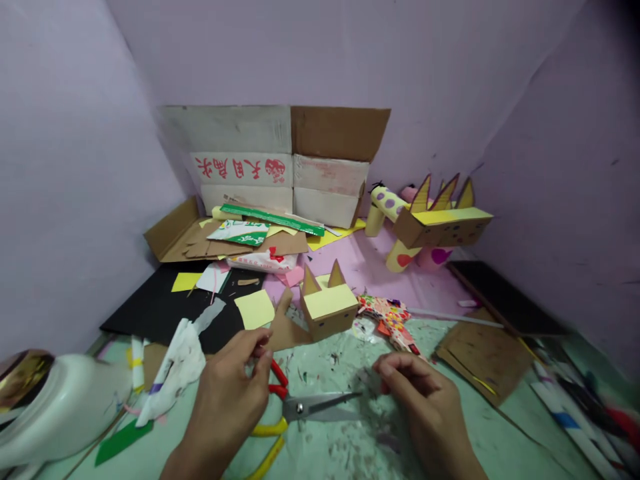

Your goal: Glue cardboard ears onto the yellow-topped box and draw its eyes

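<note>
- The scissors (300, 407) lie on the green counter (320, 457) between the two hands, blades slightly spread and pointing toward the right hand, red and yellow handles toward the left.
- The left hand (227, 393) is over the handles and hides part of them; its thumb and forefinger are bent close to each other, but whether they grip anything or touch the red handle I cannot tell.
- The right hand (423, 407) is just beyond the blade tips, apart from them; its fingers are curled, with thumb and forefinger near each other, and I cannot tell whether anything is between them.
- The small cardboard box (330, 323) stands beyond the scissors, its top pale yellow, with two pointed cardboard triangles upright on it.
- Just left of that box lies a cut cardboard piece (290, 330), near the left fingertips; a pale yellow paper square (255, 309) is farther left, partly over the black board (150, 300).
- A floral-patterned piece (390, 317) lies right of the small box.
- Farther back on the right, a longer cardboard box (440, 231) bears three triangles.
- An opened carton (243, 167) with red characters stands against the wall.
</note>
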Demonstrator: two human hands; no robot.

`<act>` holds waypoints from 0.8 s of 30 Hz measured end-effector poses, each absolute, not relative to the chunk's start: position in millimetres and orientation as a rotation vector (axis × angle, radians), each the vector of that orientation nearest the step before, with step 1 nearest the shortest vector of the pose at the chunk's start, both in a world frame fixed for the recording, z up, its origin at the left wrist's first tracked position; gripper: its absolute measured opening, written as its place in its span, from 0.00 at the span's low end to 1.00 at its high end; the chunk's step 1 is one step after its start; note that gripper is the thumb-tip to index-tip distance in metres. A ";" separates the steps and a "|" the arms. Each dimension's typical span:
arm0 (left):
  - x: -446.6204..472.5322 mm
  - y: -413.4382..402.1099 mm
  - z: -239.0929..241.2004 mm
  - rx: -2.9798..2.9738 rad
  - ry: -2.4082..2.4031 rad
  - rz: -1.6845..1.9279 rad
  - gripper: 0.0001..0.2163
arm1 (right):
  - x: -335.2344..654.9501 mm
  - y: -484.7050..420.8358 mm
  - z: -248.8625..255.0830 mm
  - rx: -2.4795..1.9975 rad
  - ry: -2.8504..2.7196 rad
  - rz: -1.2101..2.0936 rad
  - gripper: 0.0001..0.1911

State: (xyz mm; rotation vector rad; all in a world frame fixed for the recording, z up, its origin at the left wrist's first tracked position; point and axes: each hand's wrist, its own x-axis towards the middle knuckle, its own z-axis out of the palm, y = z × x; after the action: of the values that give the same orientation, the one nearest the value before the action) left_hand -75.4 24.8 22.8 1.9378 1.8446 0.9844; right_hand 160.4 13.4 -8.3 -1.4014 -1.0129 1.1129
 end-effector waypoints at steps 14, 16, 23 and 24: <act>-62.1 28.5 24.3 1.606 1.810 1.197 0.10 | 170.0 17.2 5.8 -1.324 -0.900 0.975 0.11; -59.5 30.0 20.1 1.654 1.784 1.152 0.08 | 171.2 18.1 5.6 -1.272 -0.818 1.051 0.11; -44.3 26.9 10.8 1.887 1.697 0.984 0.08 | 165.8 13.5 -3.4 -1.265 -0.827 1.283 0.13; -41.4 25.4 12.9 1.897 1.687 0.982 0.09 | 163.7 12.0 -4.3 -1.277 -0.840 1.338 0.13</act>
State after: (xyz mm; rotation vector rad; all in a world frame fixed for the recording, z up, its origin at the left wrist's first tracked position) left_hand -41.4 25.4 12.9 1.8970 1.6868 0.9821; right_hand 163.7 12.0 -4.3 -1.2768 -0.8396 1.3379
